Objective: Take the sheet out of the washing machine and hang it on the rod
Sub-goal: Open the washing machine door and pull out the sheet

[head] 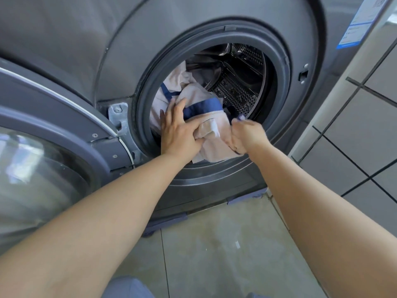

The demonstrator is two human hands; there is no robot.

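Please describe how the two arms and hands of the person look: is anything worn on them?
Both forearms are bare from the frame's edge to the hands; no sleeves show. The left hand and right hand wear no gloves, and no rings, watch or bracelet are visible. Fingernails that show look short and unpainted.

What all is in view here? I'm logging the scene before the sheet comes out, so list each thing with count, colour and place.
washing machine: one, grey, filling the upper frame
door: one, grey with glass window, swung open at left
drum: one, perforated metal, behind the round opening
sheet: one, pale pink with blue band, bunched in the opening, partly pulled over its lower rim
label: one, blue and white, machine's top right
floor: grey tiles, below
wall: grey tiles, right
left hand: gripping the sheet
right hand: gripping the sheet
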